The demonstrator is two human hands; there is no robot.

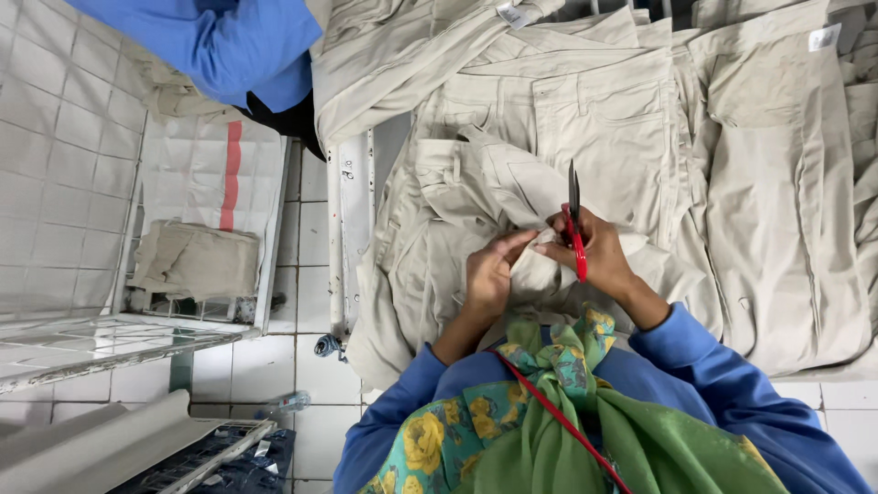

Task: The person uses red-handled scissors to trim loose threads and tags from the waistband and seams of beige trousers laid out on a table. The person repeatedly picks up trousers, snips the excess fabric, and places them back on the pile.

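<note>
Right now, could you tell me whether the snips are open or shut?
Shut: the blades of the snips in the right hand form one dark point above the trousers, no gap.

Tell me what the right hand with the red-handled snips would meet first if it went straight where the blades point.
Probably the beige trousers spread beyond the right hand; depth is unclear.

One head-worn camera looks steeply down, close over the beige trousers (585,119) on the table.
</note>
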